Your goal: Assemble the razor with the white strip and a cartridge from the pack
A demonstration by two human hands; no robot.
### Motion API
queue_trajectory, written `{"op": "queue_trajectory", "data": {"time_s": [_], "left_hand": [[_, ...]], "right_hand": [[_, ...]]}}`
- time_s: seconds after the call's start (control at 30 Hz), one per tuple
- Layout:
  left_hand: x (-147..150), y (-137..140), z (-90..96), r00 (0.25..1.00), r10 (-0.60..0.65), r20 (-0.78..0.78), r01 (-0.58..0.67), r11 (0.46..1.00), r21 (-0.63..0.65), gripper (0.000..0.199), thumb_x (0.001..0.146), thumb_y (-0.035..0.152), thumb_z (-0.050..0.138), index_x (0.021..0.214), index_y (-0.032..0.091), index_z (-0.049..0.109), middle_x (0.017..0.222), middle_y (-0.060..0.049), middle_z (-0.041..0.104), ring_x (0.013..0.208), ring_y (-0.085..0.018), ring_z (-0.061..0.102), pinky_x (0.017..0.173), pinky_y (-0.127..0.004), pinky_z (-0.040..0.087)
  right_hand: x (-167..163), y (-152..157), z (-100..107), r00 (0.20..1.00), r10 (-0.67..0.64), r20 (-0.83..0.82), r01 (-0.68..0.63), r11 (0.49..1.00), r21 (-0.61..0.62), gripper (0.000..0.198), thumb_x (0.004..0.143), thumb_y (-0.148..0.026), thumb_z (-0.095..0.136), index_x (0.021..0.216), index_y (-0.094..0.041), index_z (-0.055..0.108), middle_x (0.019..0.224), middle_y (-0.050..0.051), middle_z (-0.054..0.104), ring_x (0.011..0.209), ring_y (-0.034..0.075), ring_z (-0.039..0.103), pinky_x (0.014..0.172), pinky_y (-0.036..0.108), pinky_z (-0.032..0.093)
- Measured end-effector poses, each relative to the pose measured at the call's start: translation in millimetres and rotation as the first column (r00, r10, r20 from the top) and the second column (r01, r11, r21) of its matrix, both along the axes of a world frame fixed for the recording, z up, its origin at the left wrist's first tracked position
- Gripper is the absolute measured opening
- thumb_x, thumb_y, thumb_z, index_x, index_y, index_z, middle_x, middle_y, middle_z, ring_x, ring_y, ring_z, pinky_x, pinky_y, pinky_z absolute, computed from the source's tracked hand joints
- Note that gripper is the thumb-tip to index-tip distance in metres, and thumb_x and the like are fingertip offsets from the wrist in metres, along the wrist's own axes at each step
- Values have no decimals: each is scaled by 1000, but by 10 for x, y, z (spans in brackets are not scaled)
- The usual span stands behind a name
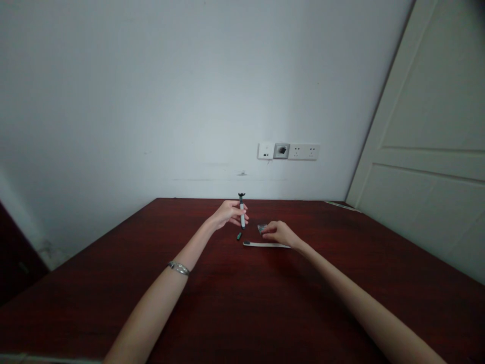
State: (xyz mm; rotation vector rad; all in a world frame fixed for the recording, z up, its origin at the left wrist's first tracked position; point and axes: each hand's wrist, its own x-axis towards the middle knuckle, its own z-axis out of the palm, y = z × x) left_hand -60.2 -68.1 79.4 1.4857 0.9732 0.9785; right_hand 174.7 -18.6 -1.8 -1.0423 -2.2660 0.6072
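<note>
My left hand (230, 214) is closed around the white handle of a razor (242, 215), held upright over the table. Its black top end points up and carries no visible blade head. Just below that hand, a small dark green piece (239, 236) lies on the table; it resembles a razor cartridge. My right hand (279, 233) has its fingertips closed at the edge of a small clear plastic case (261, 228), whose right part the fingers hide. In front of the right hand lies a long white strip (263, 244) with a grey left end; its right end passes by the wrist.
The dark red wooden table (212, 303) reaches back to a pale wall (189, 101). Sockets and switch plates (288, 151) are fixed on the wall behind. A white panelled door (428, 151) stands at the right, and a thin pale strip (343, 206) lies near the back right edge.
</note>
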Motion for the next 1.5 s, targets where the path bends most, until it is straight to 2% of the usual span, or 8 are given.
{"op": "queue_trajectory", "data": {"time_s": [0.1,0.2,0.43,0.6,1.23,1.5], "left_hand": [[-2,6,-6,1000,6,-16,-6,1000,-14,31,67,28,67,90,13,54,77,-12,67,68,-23,67,55,-29,52],[-4,16,-22,999,12,-31,-13,1000,-28,31,66,28,68,90,13,53,76,-11,67,67,-22,67,55,-29,52],[-7,37,-103,998,2,-61,-4,1000,-29,29,67,26,65,90,13,54,76,-11,67,65,-22,67,53,-29,52],[1,45,-125,998,-9,-67,7,999,-31,29,67,26,65,90,13,54,76,-11,67,66,-21,67,54,-30,52],[54,60,-136,996,11,-92,-16,998,-56,29,67,28,67,88,13,54,75,-11,68,66,-22,67,54,-28,51],[38,75,-150,996,5,-93,-10,999,-49,31,66,29,67,89,14,54,76,-11,68,66,-21,67,55,-29,51]], "right_hand": [[57,183,114,997,-70,-36,72,995,75,19,70,-27,61,78,-15,74,83,7,69,76,18,62,71,25,45],[73,329,159,995,-98,10,95,983,155,19,71,-24,59,77,-14,73,83,7,68,78,19,61,74,26,44],[-9,420,83,982,4,190,-47,974,220,19,74,-22,55,79,-17,74,84,6,66,81,18,58,77,24,41],[-14,457,4,966,7,260,-73,966,246,18,75,-22,56,78,-18,73,86,7,65,82,18,57,78,24,39],[23,467,-64,955,-16,298,-43,981,191,19,78,-26,55,84,-20,72,91,6,65,83,17,58,76,23,39],[-7,430,-46,970,-18,244,-28,983,182,16,76,-21,56,78,-17,71,85,7,67,78,17,59,72,24,41]]}}
